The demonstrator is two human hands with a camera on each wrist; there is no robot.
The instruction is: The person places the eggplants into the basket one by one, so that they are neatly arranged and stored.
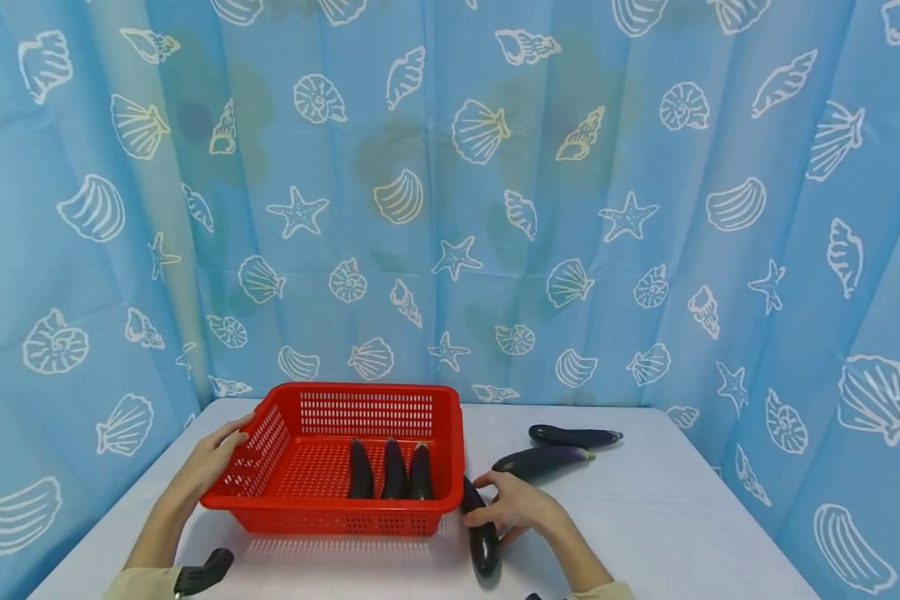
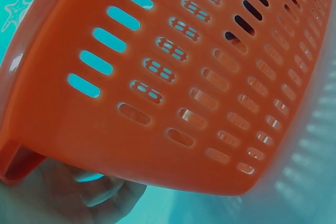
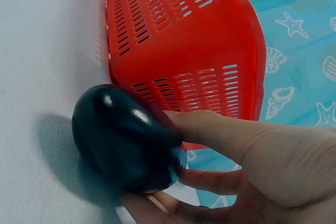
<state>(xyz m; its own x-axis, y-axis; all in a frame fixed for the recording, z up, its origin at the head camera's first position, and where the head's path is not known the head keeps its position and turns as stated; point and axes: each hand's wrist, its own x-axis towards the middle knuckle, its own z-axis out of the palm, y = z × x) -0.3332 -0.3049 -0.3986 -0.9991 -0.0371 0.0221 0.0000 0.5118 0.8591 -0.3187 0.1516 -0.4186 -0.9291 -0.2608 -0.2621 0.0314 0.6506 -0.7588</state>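
A red perforated plastic basket [image 1: 307,520] stands on the white-covered table. My left hand [image 1: 208,460] grips its left rim; in the left wrist view, curled fingers [image 2: 107,198] show beside the basket wall [image 2: 100,145], partly hidden by it. Three dark eggplants [image 1: 394,473] lie side by side in the basket's right half. Just outside its right wall, my right hand [image 1: 523,503] holds another eggplant [image 1: 484,552] between thumb and fingers. Up close in the right wrist view, this eggplant [image 3: 118,135] has its rounded end towards the camera, over its shadow on the cloth.
Behind the right hand lie two more eggplants: one [image 1: 540,461] close to the fingers, the other [image 1: 573,437] farther back. A blue curtain [image 1: 450,200] with white shell prints hangs along the table's back and sides. Near the left sleeve is a black strap-like piece [image 1: 206,572].
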